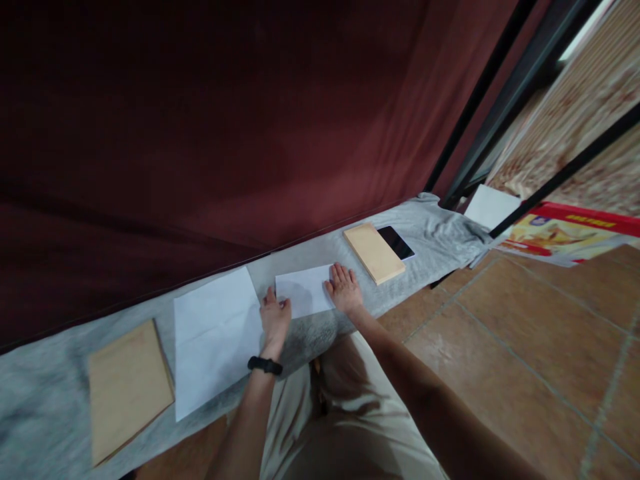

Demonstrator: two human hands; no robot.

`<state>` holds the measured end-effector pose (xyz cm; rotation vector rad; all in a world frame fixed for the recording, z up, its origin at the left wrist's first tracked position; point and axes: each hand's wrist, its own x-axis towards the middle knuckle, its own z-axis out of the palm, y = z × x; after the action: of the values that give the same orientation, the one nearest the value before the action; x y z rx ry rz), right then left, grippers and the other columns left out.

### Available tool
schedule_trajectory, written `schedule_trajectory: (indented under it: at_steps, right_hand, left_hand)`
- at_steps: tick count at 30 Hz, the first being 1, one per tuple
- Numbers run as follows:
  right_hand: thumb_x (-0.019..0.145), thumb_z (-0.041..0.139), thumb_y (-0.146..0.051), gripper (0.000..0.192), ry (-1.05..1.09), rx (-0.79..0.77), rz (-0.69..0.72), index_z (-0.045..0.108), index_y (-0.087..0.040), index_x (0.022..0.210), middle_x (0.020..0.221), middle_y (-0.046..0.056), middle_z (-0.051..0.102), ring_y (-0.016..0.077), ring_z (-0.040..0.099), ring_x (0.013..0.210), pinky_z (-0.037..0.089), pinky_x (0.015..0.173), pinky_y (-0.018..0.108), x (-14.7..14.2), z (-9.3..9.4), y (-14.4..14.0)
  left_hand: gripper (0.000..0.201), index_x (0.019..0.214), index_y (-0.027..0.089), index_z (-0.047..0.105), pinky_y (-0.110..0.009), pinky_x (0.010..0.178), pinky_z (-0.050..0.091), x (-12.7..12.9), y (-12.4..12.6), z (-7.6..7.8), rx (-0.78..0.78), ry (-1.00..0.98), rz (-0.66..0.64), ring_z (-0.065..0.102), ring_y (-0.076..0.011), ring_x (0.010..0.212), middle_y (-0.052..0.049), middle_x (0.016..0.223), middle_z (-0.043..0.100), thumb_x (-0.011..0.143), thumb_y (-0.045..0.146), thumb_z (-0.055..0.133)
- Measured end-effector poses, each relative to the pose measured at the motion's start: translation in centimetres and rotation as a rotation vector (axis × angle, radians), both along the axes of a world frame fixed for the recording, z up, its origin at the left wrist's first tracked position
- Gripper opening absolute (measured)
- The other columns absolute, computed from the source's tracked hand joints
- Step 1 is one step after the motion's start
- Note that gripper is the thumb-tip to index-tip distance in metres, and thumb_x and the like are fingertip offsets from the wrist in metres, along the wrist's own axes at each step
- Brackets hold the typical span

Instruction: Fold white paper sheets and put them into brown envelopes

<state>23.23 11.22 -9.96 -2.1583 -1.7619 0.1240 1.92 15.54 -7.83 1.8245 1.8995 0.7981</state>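
The small sheet (305, 292) lies flat on the grey cloth (45, 400) between my 2 hands, its long axis running from one hand to the other, slanting up toward the far right. My left hand (274, 317) presses palm down on its near left corner, fingers spread flat, gripping nothing. My right hand (344, 288) rests the same way, open and flat on the sheet's right end. Just left of my left hand lies a larger white sheet (213, 337), and past that a tan envelope (127, 387). Right of my right hand lies a tan pad (374, 252), touching a dark tablet (396, 241) behind it.
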Motion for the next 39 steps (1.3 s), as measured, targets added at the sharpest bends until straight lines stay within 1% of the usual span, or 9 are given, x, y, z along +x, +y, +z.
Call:
schedule_trajectory:
  at_steps: [4, 10, 15, 18, 20, 23, 28, 33, 39]
  right_hand:
    - [0.106, 0.033, -0.042, 0.062, 0.001, 0.008, -0.005, 0.037, -0.007, 0.158, 0.165, 0.015, 0.034, 0.03, 0.033, 0.152, 0.019, 0.126, 0.049, 0.0, 0.0, 0.0]
    - [0.108, 0.029, -0.037, 0.056, 0.111, 0.066, -0.004, 0.045, -0.011, 0.154, 0.16, 0.013, 0.043, 0.0251, 0.036, 0.151, 0.022, 0.126, 0.046, 0.6, 0.2, -0.1]
    - [0.107, 0.02, -0.039, 0.059, 0.475, 0.288, -0.179, 0.051, -0.013, 0.15, 0.151, 0.013, 0.056, 0.02, 0.051, 0.14, 0.039, 0.118, 0.038, 1.9, 0.0, -0.3]
    - [0.106, 0.013, -0.037, 0.063, 0.567, 0.342, -0.26, 0.053, -0.012, 0.148, 0.143, 0.014, 0.063, 0.0208, 0.058, 0.133, 0.045, 0.112, 0.04, 2.8, -0.2, -0.4]
    - [0.106, 0.012, -0.036, 0.063, 0.645, 0.36, -0.273, 0.056, -0.014, 0.145, 0.138, 0.012, 0.067, 0.0211, 0.064, 0.125, 0.048, 0.107, 0.04, 3.3, -0.2, -0.4]
    - [0.106, 0.012, -0.035, 0.064, 0.811, 0.391, -0.292, 0.059, -0.014, 0.142, 0.133, 0.013, 0.07, 0.0221, 0.068, 0.117, 0.051, 0.102, 0.039, 3.9, -0.2, -0.3]
    - [0.106, 0.007, -0.035, 0.068, 0.727, 0.348, -0.277, 0.059, -0.008, 0.141, 0.134, 0.017, 0.068, 0.0215, 0.069, 0.116, 0.053, 0.099, 0.036, 4.2, -0.2, -0.4]
    - [0.103, 0.023, -0.024, 0.053, 0.509, 0.3, -0.152, 0.061, -0.015, 0.139, 0.136, 0.01, 0.068, 0.0194, 0.063, 0.126, 0.048, 0.108, 0.034, 2.6, 0.1, -1.4]
    - [0.101, 0.037, -0.02, 0.048, 0.322, 0.213, 0.309, 0.058, -0.02, 0.145, 0.152, 0.005, 0.055, 0.0164, 0.051, 0.14, 0.041, 0.118, 0.033, -2.0, 1.4, -1.7]
  left_hand:
    - [0.043, 0.117, 0.017, 0.066, -0.04, 0.083, 0.059, -0.5, 0.4, 0.0, -0.151, -0.536, 0.056, 0.073, -0.0245, 0.086, -0.006, 0.087, 0.077, 0.074, 0.023, 0.067]
    - [0.021, 0.084, 0.015, 0.065, -0.034, 0.067, 0.058, -0.4, -0.6, 2.2, -0.165, -0.695, 0.077, 0.068, -0.0193, 0.066, -0.003, 0.071, 0.071, 0.071, 0.031, 0.068]
    - [0.024, 0.091, 0.018, 0.068, -0.032, 0.081, 0.056, -0.1, -1.3, 8.0, 0.191, -0.603, -0.022, 0.068, -0.0184, 0.082, -0.002, 0.084, 0.072, 0.083, 0.04, 0.062]
    - [0.02, 0.098, 0.021, 0.069, -0.037, 0.099, 0.053, -0.2, -2.7, 10.2, 0.377, -0.451, -0.24, 0.068, -0.0203, 0.103, -0.003, 0.103, 0.075, 0.091, 0.034, 0.055]
    - [0.022, 0.098, 0.024, 0.07, -0.041, 0.109, 0.047, -0.5, -3.7, 9.8, 0.399, -0.303, -0.439, 0.065, -0.0211, 0.116, -0.003, 0.112, 0.075, 0.092, 0.024, 0.049]
    - [0.033, 0.098, 0.026, 0.071, -0.046, 0.116, 0.041, -1.7, -4.6, 6.8, 0.349, -0.071, -0.659, 0.062, -0.0208, 0.124, -0.002, 0.114, 0.076, 0.086, 0.011, 0.045]
    - [0.043, 0.096, 0.025, 0.07, -0.047, 0.116, 0.043, -4.1, -4.9, 1.8, 0.239, 0.062, -0.722, 0.06, -0.0214, 0.129, -0.002, 0.117, 0.076, 0.075, 0.0, 0.043]
    - [0.05, 0.098, 0.024, 0.069, -0.041, 0.114, 0.047, -5.3, -4.4, 1.4, 0.159, 0.122, -0.807, 0.055, -0.0185, 0.135, -0.004, 0.126, 0.072, 0.073, -0.006, 0.038]
    - [0.046, 0.099, 0.021, 0.069, -0.043, 0.117, 0.046, -5.2, -1.3, 1.7, 0.187, 0.151, -0.858, 0.05, -0.019, 0.141, -0.009, 0.13, 0.07, 0.076, -0.007, 0.039]
